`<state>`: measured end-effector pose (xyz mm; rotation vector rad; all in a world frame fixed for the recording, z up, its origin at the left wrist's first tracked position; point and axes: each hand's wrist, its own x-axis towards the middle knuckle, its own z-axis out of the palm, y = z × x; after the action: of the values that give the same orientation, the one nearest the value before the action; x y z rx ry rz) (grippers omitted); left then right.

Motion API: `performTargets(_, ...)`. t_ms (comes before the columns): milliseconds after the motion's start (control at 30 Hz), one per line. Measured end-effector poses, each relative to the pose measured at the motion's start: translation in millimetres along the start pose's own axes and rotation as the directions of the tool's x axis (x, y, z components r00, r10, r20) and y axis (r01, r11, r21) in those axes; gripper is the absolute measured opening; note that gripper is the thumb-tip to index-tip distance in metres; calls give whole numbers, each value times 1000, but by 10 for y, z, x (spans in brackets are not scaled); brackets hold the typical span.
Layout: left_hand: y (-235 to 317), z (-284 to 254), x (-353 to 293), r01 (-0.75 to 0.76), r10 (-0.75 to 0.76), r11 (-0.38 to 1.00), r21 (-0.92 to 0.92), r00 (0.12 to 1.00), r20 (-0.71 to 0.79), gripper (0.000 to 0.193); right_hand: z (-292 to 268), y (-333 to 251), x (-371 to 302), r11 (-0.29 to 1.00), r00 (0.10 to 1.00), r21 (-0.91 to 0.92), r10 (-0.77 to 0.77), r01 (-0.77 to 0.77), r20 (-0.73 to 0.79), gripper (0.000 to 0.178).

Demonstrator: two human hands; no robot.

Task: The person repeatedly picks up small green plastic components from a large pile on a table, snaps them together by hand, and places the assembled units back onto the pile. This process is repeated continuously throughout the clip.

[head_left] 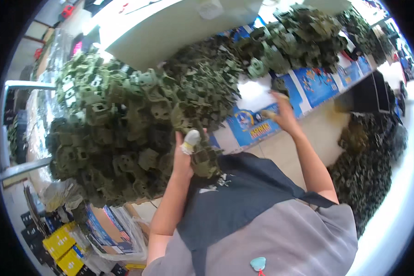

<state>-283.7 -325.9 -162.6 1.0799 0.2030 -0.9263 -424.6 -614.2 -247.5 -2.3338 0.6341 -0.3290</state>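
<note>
Head view: the left hand (187, 149), a taped finger raised, clamps on a dark green moulded part (206, 158) at the near edge of the big pile (124, 124). The right hand (280, 115) closes on a small part (279, 85), its long axis roughly upright. The surface (257, 94) is white with blue printed sheets; yellow boxes (62, 246) lie on the floor.

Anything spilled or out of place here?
Yes. A heap of dark green parts lies on the floor at the right, off the table. The left hand touches the main pile; the right hand holds one part.
</note>
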Motion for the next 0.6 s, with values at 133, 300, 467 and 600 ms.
performTargets(133, 22, -191, 200, 94, -66, 980, -176, 985, 159, 49, 481, 1183, -275, 921, 992, -376, 61, -100, -114, 71)
performTargets(300, -134, -266, 359, -74, 88, 993, -91, 982, 165, 50, 329, 229, -577, 608, 877, 641, 409, -469, 253, 62)
performTargets(467, -362, -291, 299, -130, 154, 985, -110, 957, 244, 42, 150, -1107, -604, 693, 956, 676, 67, -251, 287, 62)
performTargets(600, -461, -91, 157, -356, 341, 934, 36, 917, 208, 59, 310, -1486, -598, 756, 941, 641, -109, -130, 319, 60)
